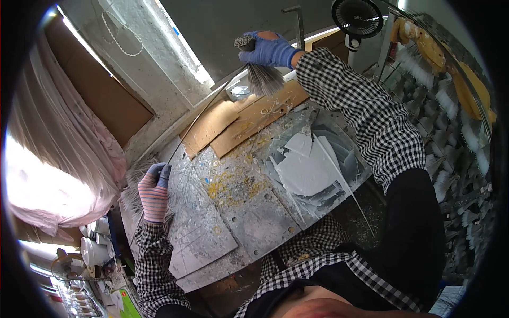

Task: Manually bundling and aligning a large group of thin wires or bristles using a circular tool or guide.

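Note:
Near the far edge of the worktable (260,225), my right hand (270,49), in a blue glove, is closed round a bundle of thin grey strands (263,80). The strands fan out below the fist, and their packed, speckled end (244,42) sticks out beside the thumb. My left hand (154,193), in a striped pink and grey glove, pinches the near end of a long thin rod (204,110). That rod slants up toward the bundle; whether it joins the strands is hidden. Many loose thin strands (135,185) lie beside my left hand.
White paste (307,172) is spread on the table's right, with a pale stick (347,185) across it. Brown boards (260,117) lie at the back. A black fan (358,17) stands far right, near racked grey-white bristly pieces (445,138). A pink cloth (63,143) hangs left.

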`<control>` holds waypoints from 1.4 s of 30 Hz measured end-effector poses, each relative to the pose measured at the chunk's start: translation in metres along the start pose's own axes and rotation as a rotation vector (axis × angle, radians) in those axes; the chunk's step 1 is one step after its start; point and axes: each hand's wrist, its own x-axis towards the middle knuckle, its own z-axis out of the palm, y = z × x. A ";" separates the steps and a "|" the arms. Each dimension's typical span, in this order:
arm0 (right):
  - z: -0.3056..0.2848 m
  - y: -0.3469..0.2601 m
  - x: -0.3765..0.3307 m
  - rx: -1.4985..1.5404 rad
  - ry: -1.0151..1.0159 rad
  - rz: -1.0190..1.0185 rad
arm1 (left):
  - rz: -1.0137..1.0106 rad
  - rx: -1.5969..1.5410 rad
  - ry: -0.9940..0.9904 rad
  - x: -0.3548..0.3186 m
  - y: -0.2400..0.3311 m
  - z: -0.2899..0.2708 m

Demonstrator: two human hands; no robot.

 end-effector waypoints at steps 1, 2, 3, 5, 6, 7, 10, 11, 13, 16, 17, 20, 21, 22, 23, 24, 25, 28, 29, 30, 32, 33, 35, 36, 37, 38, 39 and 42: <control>0.000 0.010 0.010 -0.003 0.021 -0.004 | 0.008 -0.004 -0.007 0.011 0.000 0.003; 0.002 0.017 0.021 0.004 0.015 0.005 | 0.049 0.093 0.002 0.020 -0.002 0.007; 0.006 0.026 0.033 0.003 0.020 0.011 | 0.093 0.192 0.011 0.029 -0.001 0.010; 0.012 0.035 0.054 -0.033 0.123 -0.041 | 0.109 0.227 0.004 0.047 0.000 0.015; 0.013 0.038 0.061 -0.032 0.122 -0.041 | 0.111 0.245 0.010 0.054 -0.005 0.017; 0.012 0.041 0.068 -0.040 0.108 -0.044 | 0.113 0.264 0.014 0.060 -0.009 0.020; 0.010 0.057 0.084 -0.056 0.126 -0.045 | 0.114 0.290 -0.006 0.084 -0.009 0.033; 0.011 0.056 0.087 -0.053 0.154 -0.058 | 0.104 0.317 -0.014 0.089 -0.007 0.035; 0.007 0.059 0.092 -0.062 0.107 -0.022 | 0.101 0.301 -0.020 0.101 -0.016 0.039; 0.009 0.069 0.099 -0.047 0.067 -0.024 | 0.094 0.255 -0.043 0.114 -0.025 0.039; 0.007 0.078 0.101 -0.022 0.078 -0.059 | 0.093 0.226 -0.061 0.120 -0.026 0.042; 0.008 0.098 0.112 -0.092 0.086 -0.055 | 0.125 0.215 -0.137 0.145 -0.034 0.040; 0.011 0.087 0.111 -0.079 0.072 -0.064 | 0.112 0.191 -0.164 0.147 -0.037 0.033; 0.012 0.076 0.110 -0.088 0.061 -0.056 | 0.108 0.291 -0.132 0.149 -0.037 0.022; 0.011 0.067 0.110 -0.099 0.056 -0.049 | 0.075 0.543 -0.076 0.153 -0.014 0.017; 0.006 0.071 0.118 -0.056 0.026 0.031 | 0.141 0.604 -0.078 0.170 -0.008 0.006; 0.001 0.081 0.129 -0.057 0.034 0.035 | 0.187 0.590 0.010 0.193 -0.015 -0.003; -0.008 0.115 0.142 -0.126 0.092 0.159 | 0.253 0.681 -0.100 0.239 0.020 0.013; -0.004 0.117 0.140 -0.118 0.084 0.147 | 0.186 0.637 -0.126 0.243 0.022 0.013; -0.001 0.124 0.138 -0.105 0.196 0.037 | 0.215 0.535 -0.143 0.251 0.006 0.018; 0.001 0.137 0.132 0.030 0.327 -0.218 | 0.237 0.416 -0.110 0.251 -0.023 0.040; 0.000 0.142 0.130 0.028 0.320 -0.210 | 0.232 0.410 -0.118 0.251 -0.024 0.047; -0.009 0.145 0.132 -0.128 0.263 0.000 | 0.345 0.517 -0.004 0.246 -0.018 0.056; -0.011 0.131 0.134 -0.143 0.169 0.079 | 0.312 0.612 -0.040 0.245 -0.014 0.044; -0.009 0.117 0.132 -0.126 0.145 0.062 | 0.280 0.625 -0.036 0.241 -0.016 0.036; -0.010 0.107 0.130 -0.192 0.157 0.123 | 0.299 0.617 -0.030 0.241 -0.018 0.032; -0.013 0.104 0.129 -0.254 0.178 0.186 | 0.326 0.615 -0.025 0.244 -0.017 0.030; -0.029 0.126 0.124 -0.309 0.190 0.152 | 0.588 0.732 0.158 0.235 0.008 0.052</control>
